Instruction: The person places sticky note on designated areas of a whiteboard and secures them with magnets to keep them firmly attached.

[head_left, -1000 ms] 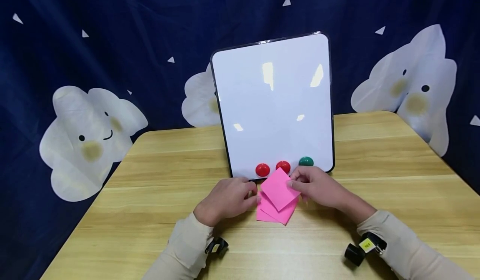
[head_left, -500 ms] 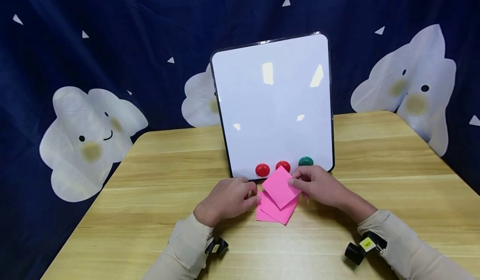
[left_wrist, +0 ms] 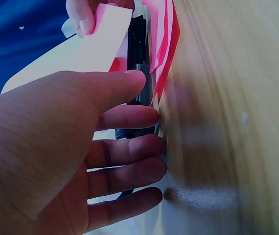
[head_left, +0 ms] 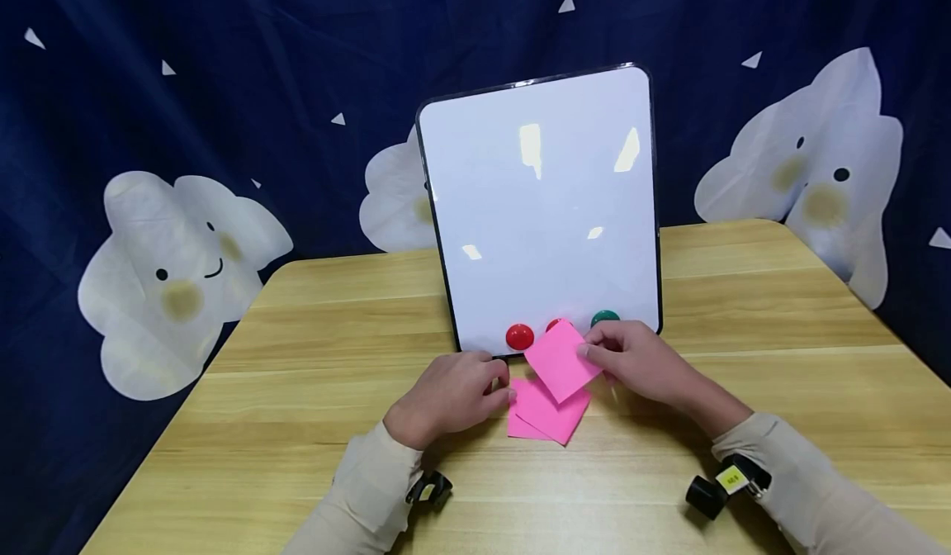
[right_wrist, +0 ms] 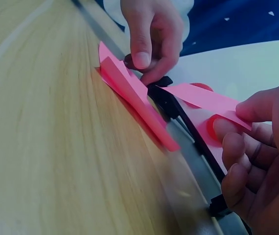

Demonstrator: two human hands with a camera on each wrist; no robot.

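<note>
Between thumb and fingers my right hand (head_left: 639, 361) pinches the right corner of a pink sticky note (head_left: 562, 363), raised in front of the whiteboard's (head_left: 542, 208) lower edge. Below it, overlapping pink sticky notes (head_left: 553, 420) lie on the table, their edges curling up in the right wrist view. My left hand (head_left: 453, 394) rests at their left side, fingers loosely bent; in the left wrist view its fingertips (left_wrist: 149, 144) are at the tabletop and nothing is between them. The raised note covers most of one red magnet (head_left: 554, 323).
The whiteboard leans upright at the back of the wooden table (head_left: 334, 332). Another red magnet (head_left: 519, 337) and a green magnet (head_left: 605, 316) sit along its bottom. A dark blue curtain (head_left: 260, 59) with cloud prints hangs behind. Black cameras (head_left: 706, 497) are strapped to both wrists.
My right hand has lifted the pinched note slightly up and to the right, uncovering more of the notes below and covering more of the middle red magnet. The left hand has stayed still.
</note>
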